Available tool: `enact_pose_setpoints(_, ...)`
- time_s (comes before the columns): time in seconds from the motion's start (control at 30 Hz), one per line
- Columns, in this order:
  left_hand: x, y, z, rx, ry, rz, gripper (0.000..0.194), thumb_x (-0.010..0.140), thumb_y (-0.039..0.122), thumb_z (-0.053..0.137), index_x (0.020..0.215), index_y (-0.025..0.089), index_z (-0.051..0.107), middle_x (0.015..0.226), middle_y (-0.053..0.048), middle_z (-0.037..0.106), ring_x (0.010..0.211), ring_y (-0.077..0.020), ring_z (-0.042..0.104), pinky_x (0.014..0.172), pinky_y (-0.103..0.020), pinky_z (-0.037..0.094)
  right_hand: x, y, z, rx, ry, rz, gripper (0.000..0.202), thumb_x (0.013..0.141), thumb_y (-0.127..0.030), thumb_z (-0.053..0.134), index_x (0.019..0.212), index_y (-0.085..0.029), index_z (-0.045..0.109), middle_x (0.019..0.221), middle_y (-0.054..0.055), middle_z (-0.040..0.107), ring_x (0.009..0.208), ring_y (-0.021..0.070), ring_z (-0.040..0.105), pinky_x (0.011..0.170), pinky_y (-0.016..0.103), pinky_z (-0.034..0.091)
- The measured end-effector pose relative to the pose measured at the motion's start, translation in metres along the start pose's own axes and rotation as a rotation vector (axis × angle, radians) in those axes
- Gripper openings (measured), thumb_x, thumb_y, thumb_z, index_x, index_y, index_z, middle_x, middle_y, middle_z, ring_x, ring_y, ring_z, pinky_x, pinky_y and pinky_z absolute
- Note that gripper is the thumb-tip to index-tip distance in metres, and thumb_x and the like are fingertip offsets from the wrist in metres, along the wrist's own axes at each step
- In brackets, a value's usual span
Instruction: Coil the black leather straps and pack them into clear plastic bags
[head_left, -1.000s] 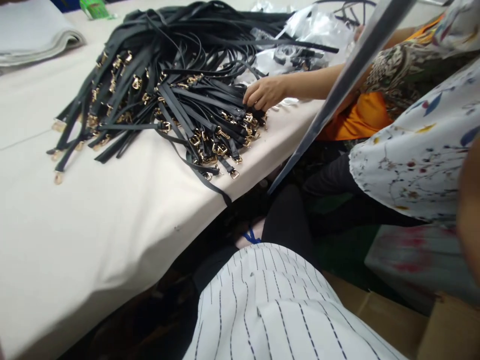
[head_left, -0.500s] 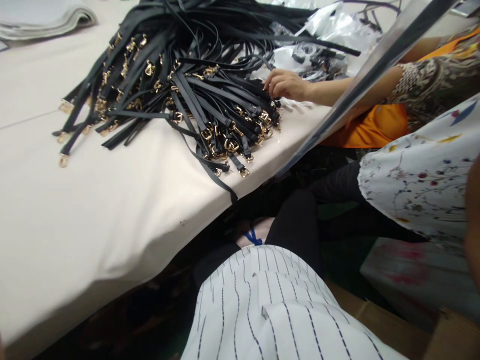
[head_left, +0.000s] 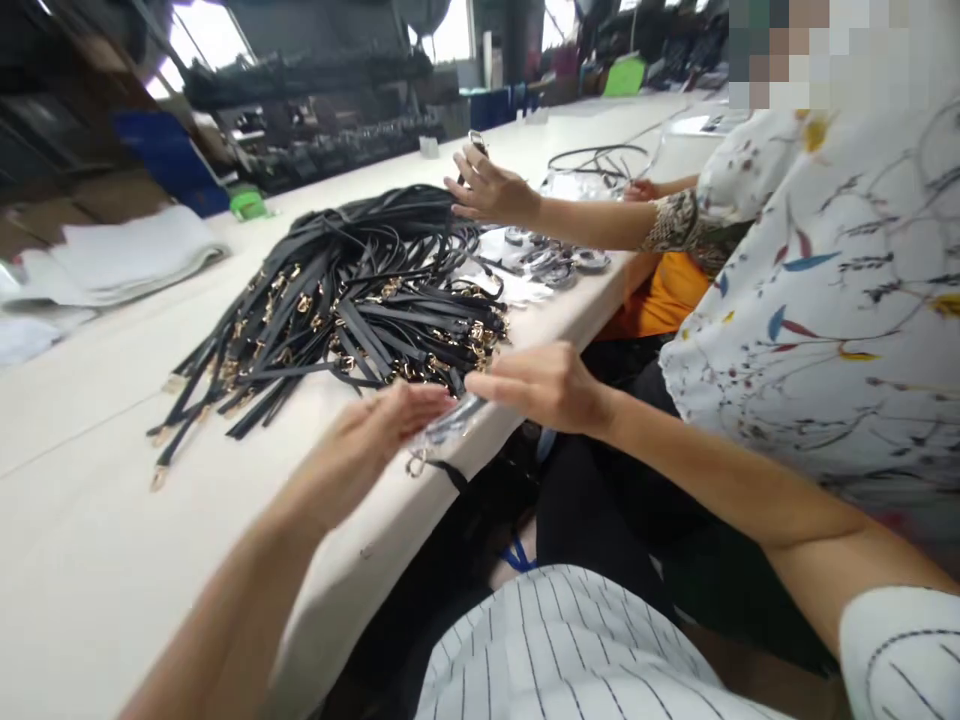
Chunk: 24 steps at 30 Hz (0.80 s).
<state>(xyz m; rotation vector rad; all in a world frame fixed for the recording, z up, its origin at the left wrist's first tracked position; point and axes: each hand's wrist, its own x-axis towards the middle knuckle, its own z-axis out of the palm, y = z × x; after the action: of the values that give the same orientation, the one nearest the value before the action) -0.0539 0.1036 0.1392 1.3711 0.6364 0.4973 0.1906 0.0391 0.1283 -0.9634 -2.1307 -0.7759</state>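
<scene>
In front of the strap pile, a clear plastic bag (head_left: 454, 418) with something greyish in it spans the gap between my hands. My left hand (head_left: 364, 440) is closed at the bag's left side, fingers straight and pressed together. On the other side my right hand (head_left: 544, 385) pinches the bag's upper right part. Motion blurs both sets of fingertips. Just below my left fingers is a metal clasp (head_left: 415, 462), and a black strap end (head_left: 448, 474) hangs over the table edge. Black straps (head_left: 382, 330) with gold buckles and clasps lie heaped behind my hands.
A co-worker's raised hand (head_left: 491, 190) holds a small buckled piece above the pile's far end. Plastic-wrapped coils (head_left: 555, 262) lie beyond the pile. Someone in a flowered top (head_left: 810, 300) is close on my right. White sheets (head_left: 127, 255) are stacked at the left of the cream table (head_left: 90, 520).
My view has tilted up, showing the room behind. Both my hands have come in with the plastic bag between them. The co-worker's hand has lifted from the straps.
</scene>
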Motion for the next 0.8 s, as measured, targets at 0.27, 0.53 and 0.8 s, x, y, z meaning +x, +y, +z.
enact_pose_setpoints(0.27, -0.015, -0.058, 0.041, -0.329, -0.146, -0.281, 0.034, 0.091, 0.041, 0.059, 0.095, 0.009, 0.069, 0.064, 0.000, 0.052, 0.047, -0.0037, 0.042, 0.045, -0.015, 0.031, -0.060, -0.037, 0.039, 0.140, -0.131, 0.064, 0.025, 0.098, -0.015, 0.044, 0.113, -0.020, 0.064, 0.071, -0.001, 0.064, 0.061, 0.0093, 0.055, 0.059, 0.024, 0.038)
enact_pose_setpoints(0.53, -0.024, -0.086, 0.056, -0.526, -0.195, -0.315, 0.021, 0.092, 0.028, 0.059, 0.097, 0.009, 0.066, 0.064, 0.002, 0.047, 0.044, 0.0007, 0.032, 0.043, -0.012, 0.020, -0.087, -0.059, 0.051, 0.392, -0.078, 0.409, 0.026, 0.099, -0.022, 0.045, 0.114, -0.016, 0.065, 0.088, 0.006, 0.073, 0.075, 0.0147, 0.064, 0.073, 0.026, 0.047)
enact_pose_setpoints(0.8, -0.024, -0.072, 0.068, -0.811, 0.043, -0.118, 0.013, 0.090, 0.018, 0.063, 0.097, 0.007, 0.064, 0.068, 0.005, 0.048, 0.046, 0.0015, 0.036, 0.043, -0.009, 0.035, -0.076, -0.125, 0.056, 1.313, -0.013, 1.205, 0.045, 0.098, -0.051, 0.038, 0.112, -0.015, 0.060, 0.059, -0.003, 0.057, 0.050, 0.0098, 0.056, 0.054, 0.022, 0.046)
